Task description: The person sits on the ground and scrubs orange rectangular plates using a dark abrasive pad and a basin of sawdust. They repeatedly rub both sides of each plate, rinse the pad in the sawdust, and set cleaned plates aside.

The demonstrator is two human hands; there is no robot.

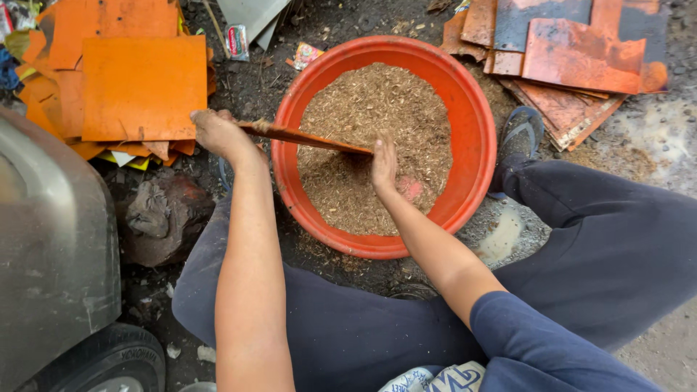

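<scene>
A large orange basin (pixel 475 123) sits on the dirty ground between my knees, filled with brown sawdust-like chaff (pixel 377 109). My left hand (pixel 218 134) grips the outer end of a thin orange board (pixel 305 138) that slants over the basin's left rim into the chaff. My right hand (pixel 383 163) rests inside the basin, fingers pressed on the board's far end where it meets the chaff. My legs in dark blue trousers frame the basin, and a grey sandal (pixel 521 134) shows at its right.
A stack of orange sheets (pixel 138 87) lies at the upper left and rusty orange-and-grey sheets (pixel 573 51) at the upper right. A grey vehicle body (pixel 51 239) with a tyre (pixel 109 359) stands at the left. A dark rock (pixel 163 218) lies beside my left knee.
</scene>
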